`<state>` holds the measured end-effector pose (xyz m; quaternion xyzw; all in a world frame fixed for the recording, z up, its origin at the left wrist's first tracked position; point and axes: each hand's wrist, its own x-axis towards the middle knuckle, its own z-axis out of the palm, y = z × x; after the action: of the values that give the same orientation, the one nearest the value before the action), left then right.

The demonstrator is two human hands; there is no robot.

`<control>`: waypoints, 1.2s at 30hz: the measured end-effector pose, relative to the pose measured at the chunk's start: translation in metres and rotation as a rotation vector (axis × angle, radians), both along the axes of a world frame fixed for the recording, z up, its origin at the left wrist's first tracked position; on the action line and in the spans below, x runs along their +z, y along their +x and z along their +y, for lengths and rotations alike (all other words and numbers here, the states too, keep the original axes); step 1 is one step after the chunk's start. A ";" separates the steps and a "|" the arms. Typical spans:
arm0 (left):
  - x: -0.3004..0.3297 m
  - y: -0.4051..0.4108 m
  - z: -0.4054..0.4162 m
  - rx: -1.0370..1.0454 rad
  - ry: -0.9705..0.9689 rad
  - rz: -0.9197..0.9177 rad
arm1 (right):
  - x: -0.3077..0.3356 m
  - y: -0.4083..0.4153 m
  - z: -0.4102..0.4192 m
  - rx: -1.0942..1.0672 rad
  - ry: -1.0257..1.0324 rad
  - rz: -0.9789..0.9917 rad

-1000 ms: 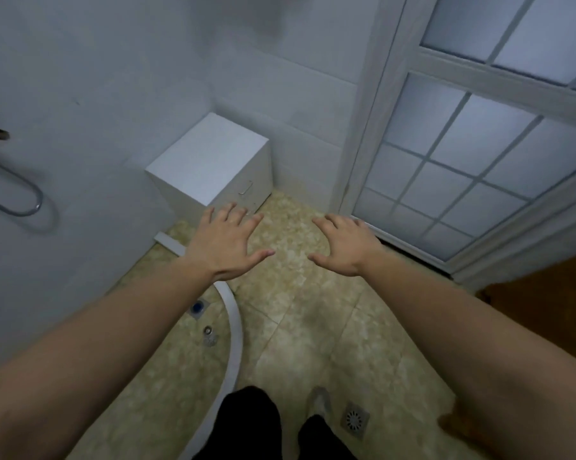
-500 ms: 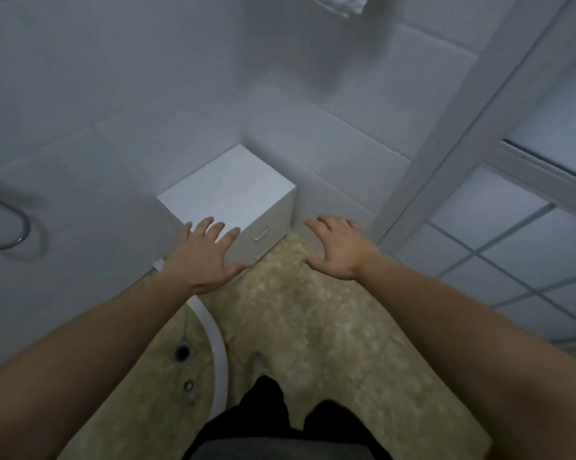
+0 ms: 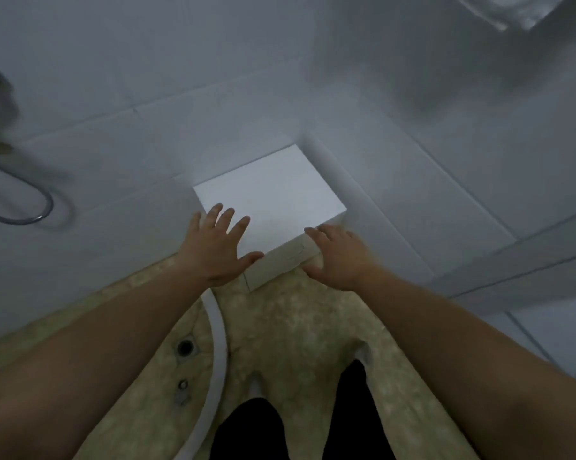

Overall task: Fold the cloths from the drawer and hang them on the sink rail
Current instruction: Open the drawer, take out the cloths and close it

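Observation:
A small white drawer cabinet [image 3: 273, 197] stands on the floor in the corner of two white tiled walls. My left hand [image 3: 215, 249] hovers over its near left corner, fingers spread and empty. My right hand [image 3: 338, 255] is at the cabinet's front right, over the drawer front [image 3: 280, 265], fingers apart and holding nothing; its fingertips cover the drawer handle. No cloth from the drawer is visible. A white towel [image 3: 509, 8] hangs at the top right edge.
A chrome looped hose [image 3: 31, 207] hangs on the left wall. A white curved shower threshold [image 3: 218, 343] runs across the beige tiled floor, with a round drain [image 3: 184, 347] to its left. A door frame [image 3: 525, 260] is on the right. My dark-trousered legs [image 3: 247, 429] are at the bottom.
I have moved closer to the cabinet and the view tilted down over it. Both hands have reached forward to its front edge; the glass door has slid out of view.

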<state>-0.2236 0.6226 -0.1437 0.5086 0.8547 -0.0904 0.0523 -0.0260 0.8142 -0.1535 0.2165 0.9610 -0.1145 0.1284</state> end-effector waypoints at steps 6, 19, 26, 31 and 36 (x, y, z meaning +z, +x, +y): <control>-0.069 -0.013 0.061 0.148 -0.060 -0.032 | -0.074 -0.035 0.054 0.110 -0.078 0.004; -0.247 -0.044 0.183 0.148 -0.001 0.006 | -0.261 -0.065 0.139 0.172 -0.079 0.026; -0.355 -0.078 0.193 0.159 0.016 0.019 | -0.368 -0.088 0.143 0.256 -0.073 -0.029; -0.415 -0.110 0.196 0.173 0.034 0.021 | -0.435 -0.111 0.143 0.321 -0.062 -0.048; -0.452 -0.125 0.201 0.189 0.142 -0.063 | -0.484 -0.125 0.143 0.328 -0.052 -0.046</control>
<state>-0.3487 0.8237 -0.5955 0.4309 0.9009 -0.0080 0.0513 -0.1515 0.9575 -0.6374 0.0560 0.9770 -0.1117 0.1727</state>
